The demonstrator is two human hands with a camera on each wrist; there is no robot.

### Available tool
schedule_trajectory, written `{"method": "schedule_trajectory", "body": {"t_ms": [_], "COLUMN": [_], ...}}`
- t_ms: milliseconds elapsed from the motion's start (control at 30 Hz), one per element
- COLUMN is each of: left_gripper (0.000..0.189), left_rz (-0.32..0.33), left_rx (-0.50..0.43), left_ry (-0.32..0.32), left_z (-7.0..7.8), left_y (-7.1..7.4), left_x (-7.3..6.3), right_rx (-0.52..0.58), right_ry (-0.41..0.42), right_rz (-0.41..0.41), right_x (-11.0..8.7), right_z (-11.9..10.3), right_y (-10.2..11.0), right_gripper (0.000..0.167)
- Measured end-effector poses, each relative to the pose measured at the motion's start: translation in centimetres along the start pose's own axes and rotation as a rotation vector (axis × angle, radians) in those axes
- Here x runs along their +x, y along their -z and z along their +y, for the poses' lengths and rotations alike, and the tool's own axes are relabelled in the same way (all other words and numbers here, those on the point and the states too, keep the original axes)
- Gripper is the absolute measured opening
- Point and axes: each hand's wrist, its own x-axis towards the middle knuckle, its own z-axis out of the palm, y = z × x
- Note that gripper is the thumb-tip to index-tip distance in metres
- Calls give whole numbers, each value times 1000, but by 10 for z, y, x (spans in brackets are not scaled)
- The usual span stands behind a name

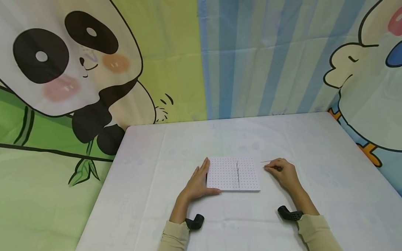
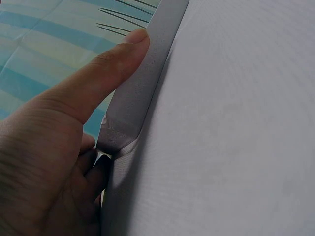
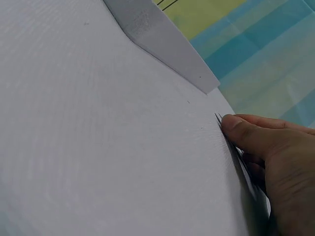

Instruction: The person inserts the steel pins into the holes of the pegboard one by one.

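A white board with a grid of small holes (image 1: 222, 174) lies on the table; several thin dark needles (image 1: 238, 176) stand in it in a row. My left hand (image 1: 198, 183) braces the board's near left corner, its thumb (image 2: 110, 64) straight along the near side and its fingers stretched along the left side. To the right of the board, my right hand (image 1: 284, 172) pinches what look like dark tweezers (image 3: 235, 150) close over the table, their two fine tips pointing toward the board. Another thin needle (image 1: 266, 161) shows just beyond the right fingertips.
A white cloth covers the table (image 1: 151, 216). Behind it hangs a printed curtain (image 1: 171, 49) with a panda and stripes. Each wrist carries a black camera mount (image 1: 195, 222), just beyond the beige sleeves (image 1: 173, 237).
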Motion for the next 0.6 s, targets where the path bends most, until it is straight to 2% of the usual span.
{"method": "schedule_trajectory", "body": {"t_ms": [200, 600], "left_gripper": [128, 128], "left_rz": [4, -2], "left_rx": [11, 15], "left_ry": [-6, -4], "left_z": [-1, -1], "left_y": [0, 0], "left_x": [1, 0], "right_rx": [-41, -51], "right_ry": [23, 51], "right_rz": [-20, -24], "right_x": [1, -1], "right_z": [0, -2], "right_y": [0, 0], "right_gripper": [10, 8]}}
